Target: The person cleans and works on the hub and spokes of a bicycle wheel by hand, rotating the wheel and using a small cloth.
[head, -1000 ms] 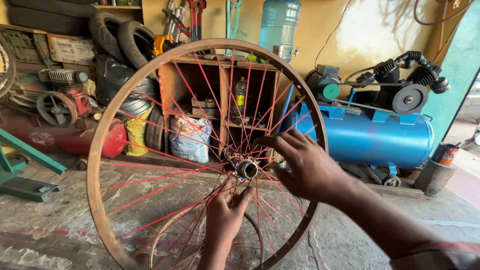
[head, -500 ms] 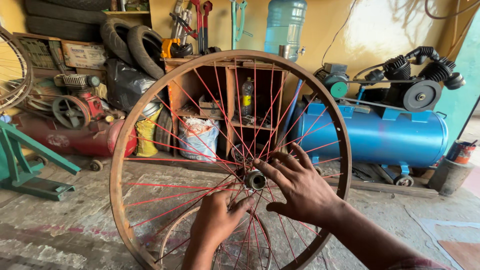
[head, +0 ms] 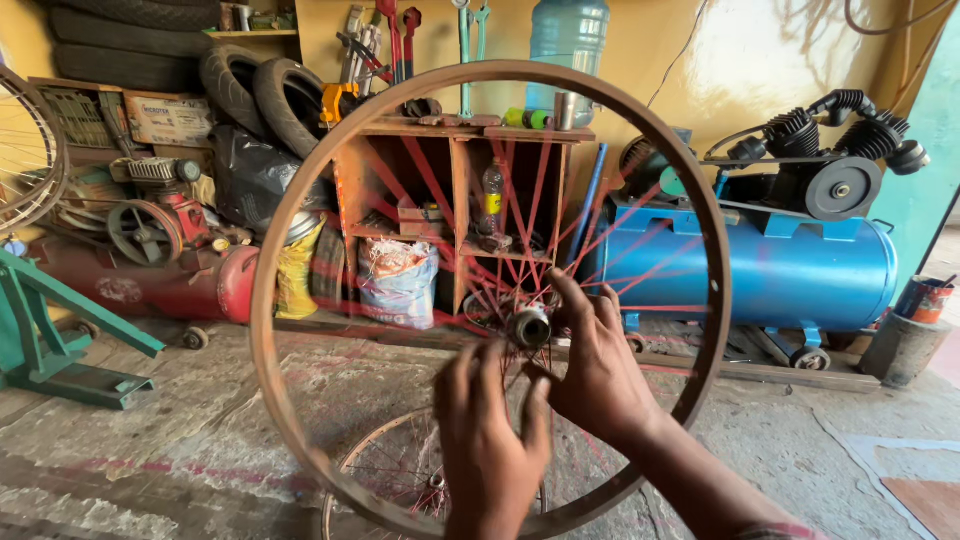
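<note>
Fingers of the right hand (head: 597, 375) curl around the hub (head: 528, 327) of the upright rusty wheel (head: 300, 200), axle pointing toward the camera; left hand (head: 490, 450), blurred and half-open, hovers just below the hub

A blue air compressor (head: 790, 270) is sitting on the concrete floor (head: 150, 450) at the right, with a black motor (head: 840, 160) on top. A red compressor tank (head: 140, 280) is lying at the left, beside a green metal stand (head: 60, 340). Between them a wooden shelf (head: 460, 200) is holding a bottle (head: 491, 200), with sacks (head: 398, 283) leaning at its foot. Tyres (head: 260, 95) are leaning against the yellow wall (head: 650, 50), and a water jug (head: 568, 40) is standing on the shelf's top edge.
</note>
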